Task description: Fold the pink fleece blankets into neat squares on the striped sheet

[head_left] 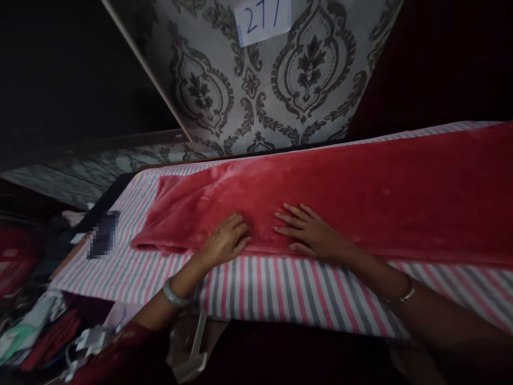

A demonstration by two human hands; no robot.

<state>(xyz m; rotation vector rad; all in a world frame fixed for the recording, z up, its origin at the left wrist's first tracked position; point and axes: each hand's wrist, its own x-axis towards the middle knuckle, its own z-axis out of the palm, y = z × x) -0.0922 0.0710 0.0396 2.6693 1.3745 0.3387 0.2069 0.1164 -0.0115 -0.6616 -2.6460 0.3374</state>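
Note:
A red plush blanket [380,198] lies in a long folded strip on a striped sheet [272,289]. Its left end [172,214] is creased and folded over, with loose layers along the edge. My left hand [226,240] is on the blanket near its front edge, fingers curled in against the fabric. To its right, my right hand [308,230] lies palm down on the same blanket, fingers spread. A bangle sits on each wrist.
A dark blurred-out object [103,234] lies on the sheet at the left. Mixed clothes [40,326] are piled at the lower left. A patterned wall [256,91] with a paper marked 277 [262,20] rises behind. A pale hanger-like piece [192,358] is below the front edge.

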